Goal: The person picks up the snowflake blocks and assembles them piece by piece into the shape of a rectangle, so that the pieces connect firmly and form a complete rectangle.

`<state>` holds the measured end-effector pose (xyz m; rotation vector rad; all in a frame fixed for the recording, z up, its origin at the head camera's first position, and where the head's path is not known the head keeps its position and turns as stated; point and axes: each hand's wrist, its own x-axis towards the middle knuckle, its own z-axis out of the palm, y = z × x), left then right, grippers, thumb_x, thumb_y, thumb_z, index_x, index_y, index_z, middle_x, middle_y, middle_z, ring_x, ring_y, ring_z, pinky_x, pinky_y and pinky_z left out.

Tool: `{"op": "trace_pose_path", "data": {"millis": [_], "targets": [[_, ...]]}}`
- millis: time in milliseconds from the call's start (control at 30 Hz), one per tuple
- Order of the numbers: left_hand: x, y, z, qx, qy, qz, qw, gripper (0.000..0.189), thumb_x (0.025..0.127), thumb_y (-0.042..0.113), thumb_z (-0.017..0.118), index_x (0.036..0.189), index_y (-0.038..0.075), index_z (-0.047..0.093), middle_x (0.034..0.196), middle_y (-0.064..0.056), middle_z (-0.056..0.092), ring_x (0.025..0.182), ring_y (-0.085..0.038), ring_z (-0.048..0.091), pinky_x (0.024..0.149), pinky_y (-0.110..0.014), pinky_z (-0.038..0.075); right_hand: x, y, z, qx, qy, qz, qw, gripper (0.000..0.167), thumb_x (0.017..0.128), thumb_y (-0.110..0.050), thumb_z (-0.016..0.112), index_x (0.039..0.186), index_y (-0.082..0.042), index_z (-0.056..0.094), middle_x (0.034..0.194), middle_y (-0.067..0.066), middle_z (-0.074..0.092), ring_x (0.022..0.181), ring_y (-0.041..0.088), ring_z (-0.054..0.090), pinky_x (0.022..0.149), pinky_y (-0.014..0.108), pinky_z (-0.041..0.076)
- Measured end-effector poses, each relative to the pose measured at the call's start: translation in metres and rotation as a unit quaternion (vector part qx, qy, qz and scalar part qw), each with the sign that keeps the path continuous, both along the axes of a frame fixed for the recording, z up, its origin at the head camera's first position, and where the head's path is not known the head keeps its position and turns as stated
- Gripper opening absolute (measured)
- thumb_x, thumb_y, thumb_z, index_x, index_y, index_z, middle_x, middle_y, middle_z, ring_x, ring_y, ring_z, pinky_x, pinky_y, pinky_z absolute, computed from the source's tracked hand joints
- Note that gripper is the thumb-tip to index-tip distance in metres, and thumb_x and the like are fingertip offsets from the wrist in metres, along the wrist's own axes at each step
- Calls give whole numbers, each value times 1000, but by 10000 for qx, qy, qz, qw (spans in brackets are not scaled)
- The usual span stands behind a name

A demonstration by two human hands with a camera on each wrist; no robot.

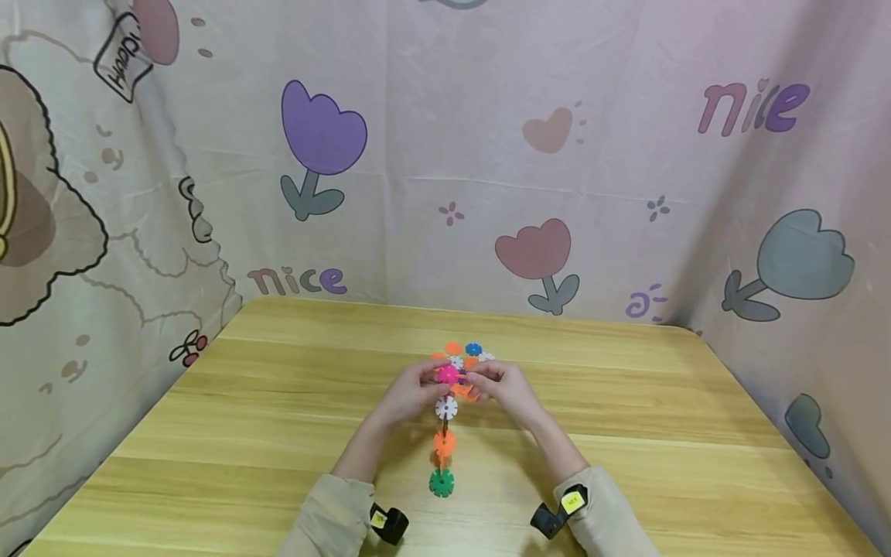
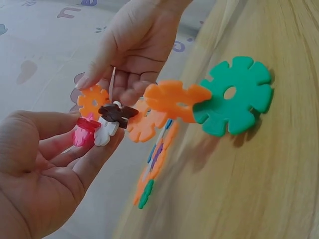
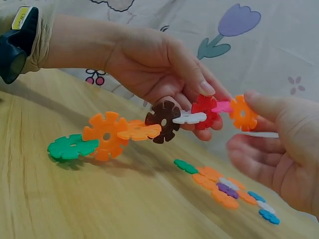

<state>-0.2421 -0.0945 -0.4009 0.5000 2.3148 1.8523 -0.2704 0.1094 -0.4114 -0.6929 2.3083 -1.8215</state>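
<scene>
A chain of interlocked plastic snowflake discs hangs between my hands. From its near end run a green disc (image 3: 72, 147), two orange discs (image 2: 172, 97), a brown disc (image 3: 163, 122), a white disc (image 3: 192, 117), a red disc (image 3: 203, 110) and a pink disc (image 1: 448, 374). My left hand (image 1: 411, 394) pinches the chain around the red disc between thumb and fingers. At the far end, my right hand (image 1: 506, 387) pinches an orange disc (image 3: 243, 112) that meets the pink one. A thin white piece (image 3: 259, 134) shows edge-on at the right fingers.
Beyond the hands, several loose discs (image 3: 228, 190) in orange, green, purple, white and blue lie on the wooden table (image 1: 278, 449). A printed cloth (image 1: 418, 255) hangs behind the table's back edge and along its sides.
</scene>
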Motion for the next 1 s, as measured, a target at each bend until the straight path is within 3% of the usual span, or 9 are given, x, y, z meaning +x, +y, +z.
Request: {"op": "trace_pose_path", "data": {"millis": [133,367,667,833,1000], "targets": [[3,1,5,157,-84,-31,9998,46,90,4,56,134,-5,44,109,-27,59,80,-20,61,72,-36,53,3,-1,2,-17,-86,27,10000,28,91,-19,60,101,7,62,96,24,64,78,24,65,74,42,53],[13,3,23,213,-187,-182,9994,44,90,-1,54,132,-11,42,112,-32,57,83,-26,63,76,-43,52,8,-3,7,-131,-303,-234,9992,21,90,-10,61,98,9,62,95,30,61,75,24,65,74,38,53],[0,1,5,313,-137,-361,9988,47,89,2,58,133,-7,44,107,-27,60,81,-21,63,71,-33,54,26,-4,30,-77,-330,-209,9992,20,91,-3,56,96,16,59,92,31,61,75,29,65,75,39,53],[-1,1,3,194,-113,-428,9988,48,88,2,59,132,-6,44,100,-21,64,75,-18,62,69,-32,54,17,-3,19,-233,-559,-221,9979,20,90,-6,59,97,13,61,89,23,65,76,31,65,76,38,53],[1,0,4,317,-116,-349,9988,48,88,1,58,133,-6,44,101,-20,64,79,-18,62,72,-32,53,10,-5,12,-225,-561,-197,9980,24,89,-12,62,99,10,62,89,17,67,76,27,66,77,36,53]]}}
